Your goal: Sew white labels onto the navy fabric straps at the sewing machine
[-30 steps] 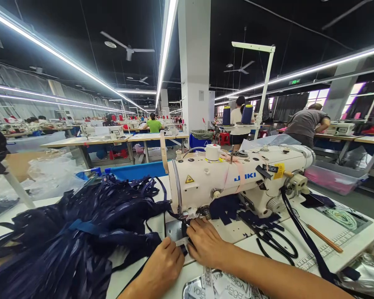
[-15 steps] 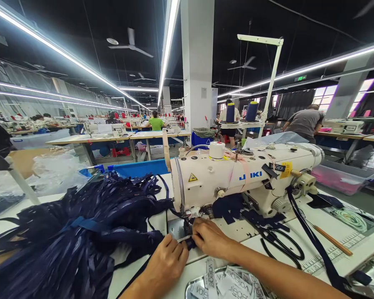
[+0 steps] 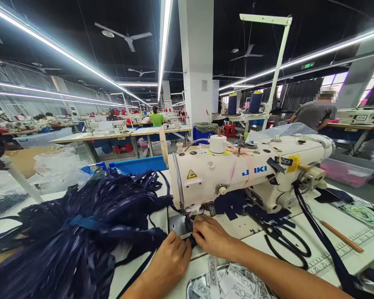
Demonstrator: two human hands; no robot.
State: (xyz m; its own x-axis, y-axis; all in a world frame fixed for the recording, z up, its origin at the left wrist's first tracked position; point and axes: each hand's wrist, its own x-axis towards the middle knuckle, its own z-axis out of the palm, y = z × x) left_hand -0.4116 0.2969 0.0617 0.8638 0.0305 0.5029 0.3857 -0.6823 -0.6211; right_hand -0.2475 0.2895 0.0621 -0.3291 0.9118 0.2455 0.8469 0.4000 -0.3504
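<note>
My left hand is closed, its fingers pinching a dark navy fabric strip in front of the needle area. Close beside it, my right hand is curled with fingertips pressed on the same strip, just below the machine head. The white sewing machine stands over the metal needle plate; my fingers partly hide the cloth near the needle. A big heap of navy straps lies left of my hands. Below my right forearm sits a metal tray of white printed labels.
Right of the machine bed lie black scissors, a wooden-handled tool, coiled pale elastic and a hanging navy strap. Navy scraps rest under the machine arm. Thread cones stand behind; people work at other tables.
The view has shifted slightly, so the machine's right end sits further right. My hands stay on the strip in nearly the same place. A standing person behind the thread cones has moved mostly out of sight.
</note>
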